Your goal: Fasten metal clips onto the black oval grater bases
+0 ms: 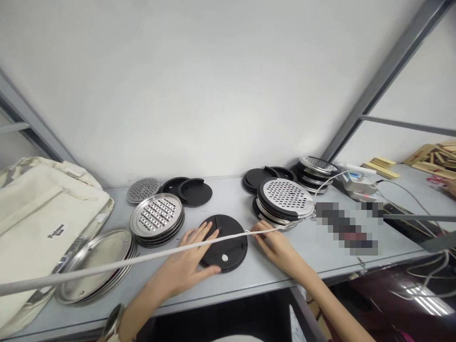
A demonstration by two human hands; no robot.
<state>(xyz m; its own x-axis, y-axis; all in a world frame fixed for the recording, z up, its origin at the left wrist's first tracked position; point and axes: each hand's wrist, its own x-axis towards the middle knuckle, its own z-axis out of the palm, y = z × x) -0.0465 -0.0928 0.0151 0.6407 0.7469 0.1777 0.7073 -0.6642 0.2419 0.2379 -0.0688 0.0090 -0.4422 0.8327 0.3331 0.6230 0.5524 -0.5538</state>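
Pale, plain wall behind a gray desk
A gray left post and right post slant upward; a crossbar meets the latter; at lower right, a glossy dark-red surface reflects bright streaks of light.

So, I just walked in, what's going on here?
A person is working at a bench with both bare hands. The left hand rests on a black disc. The right hand is just beyond the disc's right edge, seeming to pinch something too small to make out. There's a grater stack to the left and another to the right, with metal plates piled further left, beside a cream bag.
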